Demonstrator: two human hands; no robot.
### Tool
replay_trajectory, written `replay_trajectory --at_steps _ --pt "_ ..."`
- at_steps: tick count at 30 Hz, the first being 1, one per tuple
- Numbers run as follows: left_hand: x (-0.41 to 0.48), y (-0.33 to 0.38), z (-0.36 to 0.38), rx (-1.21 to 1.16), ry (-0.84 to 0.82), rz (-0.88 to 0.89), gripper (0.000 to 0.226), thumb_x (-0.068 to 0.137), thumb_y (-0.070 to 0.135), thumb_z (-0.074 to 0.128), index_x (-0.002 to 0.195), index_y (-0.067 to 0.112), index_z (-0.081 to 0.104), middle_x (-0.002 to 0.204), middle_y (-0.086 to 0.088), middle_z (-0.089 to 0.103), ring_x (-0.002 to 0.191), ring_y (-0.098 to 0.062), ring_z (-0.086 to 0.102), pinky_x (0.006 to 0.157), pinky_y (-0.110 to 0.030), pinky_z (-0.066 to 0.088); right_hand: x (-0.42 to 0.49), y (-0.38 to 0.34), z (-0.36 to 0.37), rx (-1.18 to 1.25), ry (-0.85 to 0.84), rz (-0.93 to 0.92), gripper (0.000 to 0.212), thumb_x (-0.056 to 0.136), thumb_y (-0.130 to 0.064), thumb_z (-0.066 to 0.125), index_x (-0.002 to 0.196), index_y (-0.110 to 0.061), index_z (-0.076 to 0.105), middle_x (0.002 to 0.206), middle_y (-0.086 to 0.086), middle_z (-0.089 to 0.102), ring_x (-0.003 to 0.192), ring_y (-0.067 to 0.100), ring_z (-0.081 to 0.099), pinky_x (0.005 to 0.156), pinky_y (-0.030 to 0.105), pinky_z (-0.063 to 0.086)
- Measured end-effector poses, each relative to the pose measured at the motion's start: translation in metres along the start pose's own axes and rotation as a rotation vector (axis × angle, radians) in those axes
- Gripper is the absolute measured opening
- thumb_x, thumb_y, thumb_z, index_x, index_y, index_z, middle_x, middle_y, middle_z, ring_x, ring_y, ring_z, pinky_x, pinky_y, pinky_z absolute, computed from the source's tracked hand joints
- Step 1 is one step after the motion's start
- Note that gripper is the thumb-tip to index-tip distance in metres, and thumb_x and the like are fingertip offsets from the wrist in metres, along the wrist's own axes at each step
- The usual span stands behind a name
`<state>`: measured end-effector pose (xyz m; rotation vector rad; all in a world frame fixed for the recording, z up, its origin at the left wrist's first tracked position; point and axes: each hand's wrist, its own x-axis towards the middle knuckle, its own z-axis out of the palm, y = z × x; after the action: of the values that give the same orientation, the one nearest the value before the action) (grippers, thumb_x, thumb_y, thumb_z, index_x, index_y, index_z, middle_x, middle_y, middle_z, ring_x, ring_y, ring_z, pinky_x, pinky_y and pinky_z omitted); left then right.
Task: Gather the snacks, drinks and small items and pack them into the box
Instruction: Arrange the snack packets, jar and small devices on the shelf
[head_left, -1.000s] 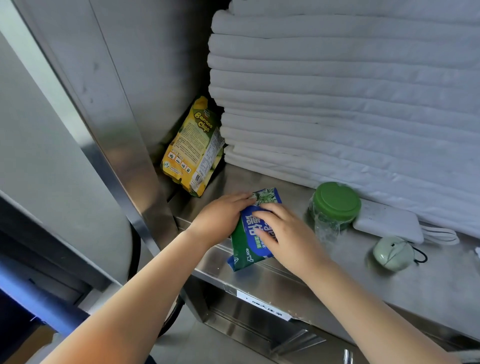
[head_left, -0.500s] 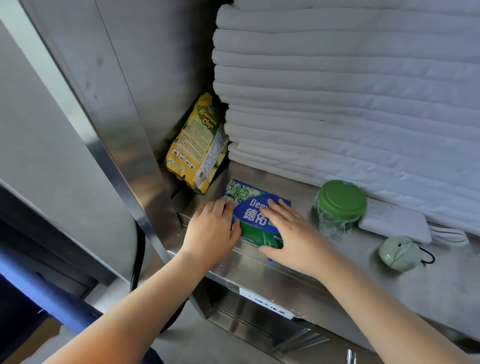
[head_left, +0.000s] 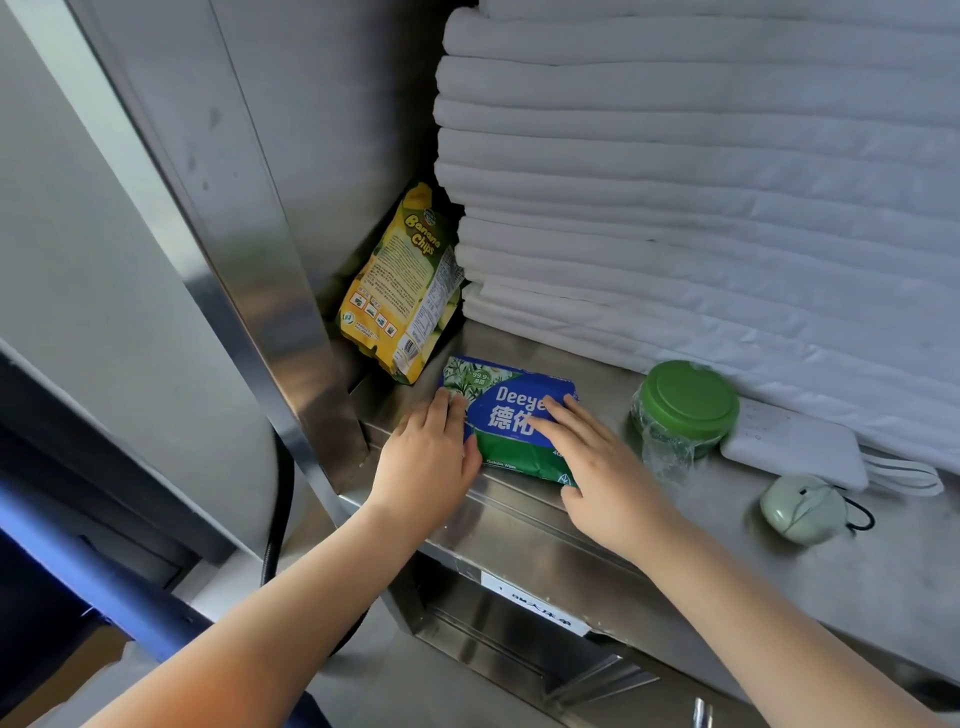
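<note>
my left hand (head_left: 428, 462) lies flat, fingers straight, against the left end of the pack of wipes (head_left: 511, 415), and my right hand (head_left: 597, 467) presses straight fingers on its top; the pack lies near the front edge of the steel shelf (head_left: 831, 582). the bag of banana chips (head_left: 402, 291) leans in the back corner beside the stacked white linen (head_left: 701, 182). the clear jar (head_left: 680, 410) right of the pack has its green lid on, contents unclear.

wipes pack (head_left: 511, 415) on shelf (head_left: 779, 561), chips bag (head_left: 402, 291) behind in corner, jar (head_left: 685, 405) to R, towel stack (head_left: 701, 182) at back
</note>
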<state>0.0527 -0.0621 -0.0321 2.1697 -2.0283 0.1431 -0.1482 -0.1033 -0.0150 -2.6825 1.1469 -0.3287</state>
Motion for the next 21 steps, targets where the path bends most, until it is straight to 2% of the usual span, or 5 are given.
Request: replay_trajectory --at_steps 6,10,14,17,21 --pt "0.0 -0.002 0.002 -0.005 -0.01 -0.015 0.057 0.098 0.042 0.028 0.147 0.012 0.023 0.151 -0.007 0.029 0.136 -0.019 0.03 0.109 -0.028 0.028 -0.011 0.001 -0.006 -0.02 0.163 0.02 0.062 0.076 0.015 0.05 0.134 -0.006 0.049 0.148 0.01 0.036 0.14 0.026 0.029 0.111 0.036 0.03" --pt "-0.001 0.0 0.0 0.005 -0.029 -0.026 0.057 0.099 0.043 0.026 0.147 0.012 0.022 0.151 -0.007 0.028 0.136 -0.019 0.03 0.109 -0.028 0.028 -0.013 0.002 -0.003 0.017 0.155 0.124 0.061 0.085 0.005 0.048 0.143 -0.01 0.035 0.153 0.004 0.027 0.14 0.02 0.029 0.11 0.028 0.027" --pt "0.012 0.006 -0.01 -0.08 0.025 -0.045 0.053 0.098 0.042 0.03 0.139 0.009 0.039 0.146 -0.007 0.037 0.13 -0.019 0.038 0.103 -0.029 0.035 -0.014 -0.002 0.0 0.036 0.194 0.114 0.057 0.085 0.007 0.05 0.14 -0.008 0.042 0.149 0.007 0.035 0.131 0.023 0.044 0.102 0.031 0.039" --pt "0.024 0.019 -0.011 -0.208 -0.011 0.023 0.057 0.099 0.041 0.028 0.146 0.009 0.025 0.153 -0.008 0.024 0.14 -0.021 0.021 0.112 -0.031 0.021 -0.013 -0.008 0.006 -0.007 0.174 -0.006 0.057 0.08 0.009 0.06 0.134 -0.004 0.049 0.145 0.012 0.041 0.132 0.026 0.042 0.109 0.034 0.028" --pt "0.017 0.019 0.003 -0.083 -0.051 0.087 0.058 0.1 0.043 0.017 0.15 0.017 0.003 0.158 -0.005 0.003 0.145 -0.019 -0.002 0.114 -0.032 -0.007 -0.011 -0.008 0.001 0.205 0.087 -0.046 0.055 0.089 -0.021 0.061 0.14 -0.021 0.042 0.149 -0.012 0.029 0.135 -0.004 0.023 0.109 0.007 0.009"
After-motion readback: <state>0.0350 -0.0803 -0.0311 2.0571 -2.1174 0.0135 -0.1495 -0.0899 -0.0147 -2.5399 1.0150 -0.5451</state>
